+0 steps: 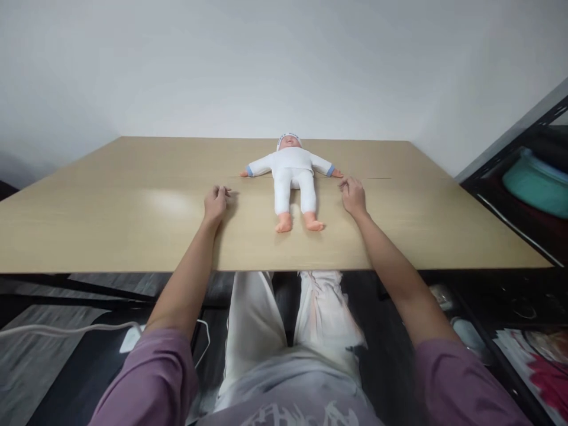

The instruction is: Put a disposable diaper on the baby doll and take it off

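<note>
A baby doll [293, 168] in a white top, white trousers and a white cap lies on its back on the wooden table [133, 231]. Its arms are spread wide, with blue cuffs, and its bare feet point towards me. To the left of the doll, my left hand [216, 204] rests on the tabletop, fingers loosely curled with nothing visible in them. My right hand [354, 196] is on the other side, also loosely closed, its fingertips close to the doll's hand on that side; whether they touch I cannot tell.
A pale wall [266, 71] stands behind the table. At the right, a black shelf holds a teal basin [536, 182]. Below the table's front edge are my legs, a white power strip [132, 338] with a cable at the left, and papers [523, 361] at the lower right.
</note>
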Demonstrator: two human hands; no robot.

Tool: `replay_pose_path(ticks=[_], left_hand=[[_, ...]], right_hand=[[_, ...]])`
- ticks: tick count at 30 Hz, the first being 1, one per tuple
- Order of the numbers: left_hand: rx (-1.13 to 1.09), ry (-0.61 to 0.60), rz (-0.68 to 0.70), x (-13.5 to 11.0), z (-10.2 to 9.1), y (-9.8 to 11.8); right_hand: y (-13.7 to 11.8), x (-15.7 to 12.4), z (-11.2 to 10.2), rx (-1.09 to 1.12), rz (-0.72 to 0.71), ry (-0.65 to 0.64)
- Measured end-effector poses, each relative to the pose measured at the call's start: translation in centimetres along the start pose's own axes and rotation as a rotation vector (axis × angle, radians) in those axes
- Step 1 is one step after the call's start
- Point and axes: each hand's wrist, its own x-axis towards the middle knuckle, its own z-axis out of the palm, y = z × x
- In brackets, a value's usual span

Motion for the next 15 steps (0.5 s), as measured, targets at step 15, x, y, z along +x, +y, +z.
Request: replay_pose_path(ticks=[15], left_hand=[[-0.044, -0.825, 0.540, -35.9, 2.2, 2.2]], right_hand=[[-10.6, -26.4, -11.6, 0.238, -0.119, -0.346]])
